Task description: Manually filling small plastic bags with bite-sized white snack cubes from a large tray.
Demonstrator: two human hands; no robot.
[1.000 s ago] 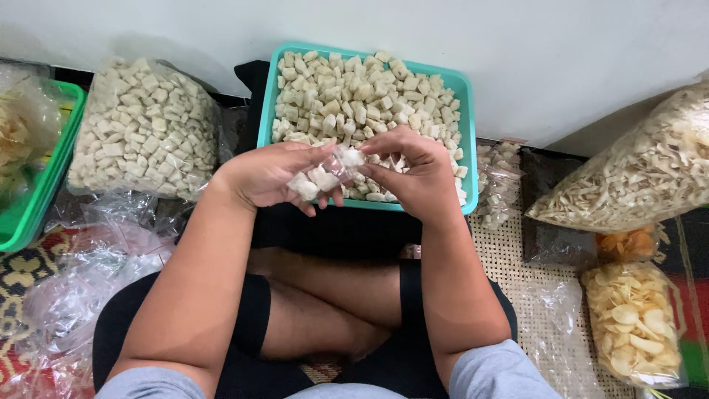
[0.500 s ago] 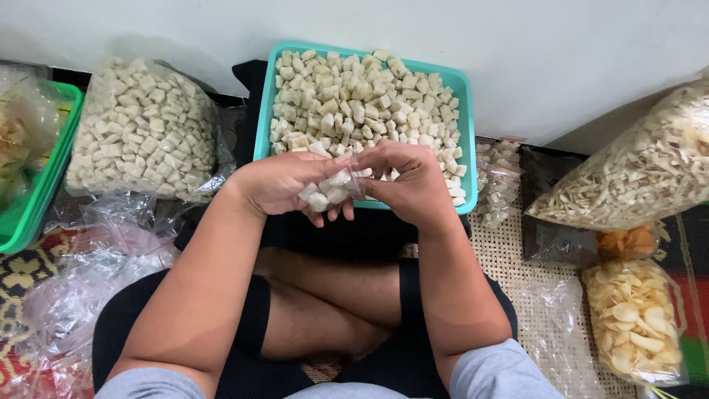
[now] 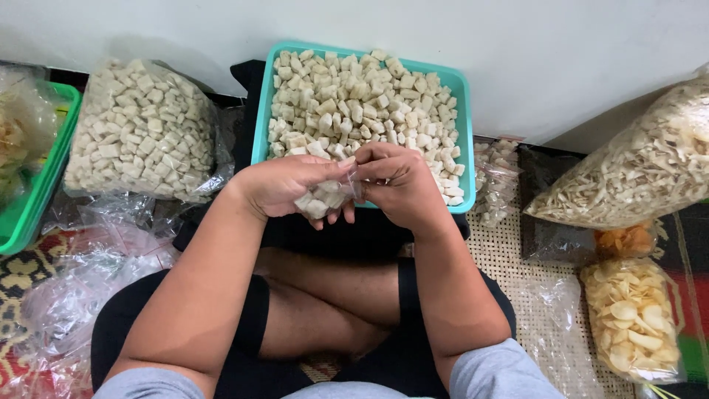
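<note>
Your hands have drawn closer together and sunk slightly toward your lap; your left hand (image 3: 284, 185) cups the small clear bag (image 3: 325, 198) of pale cubes while your right hand (image 3: 399, 185) pinches its mouth, just before the teal tray (image 3: 260, 125)

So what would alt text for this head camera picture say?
Both hands, left hand and right hand, pinch a small clear bag of pale cubes over a teal tray heaped with the same cubes. Big bags of snacks lie around.
</note>
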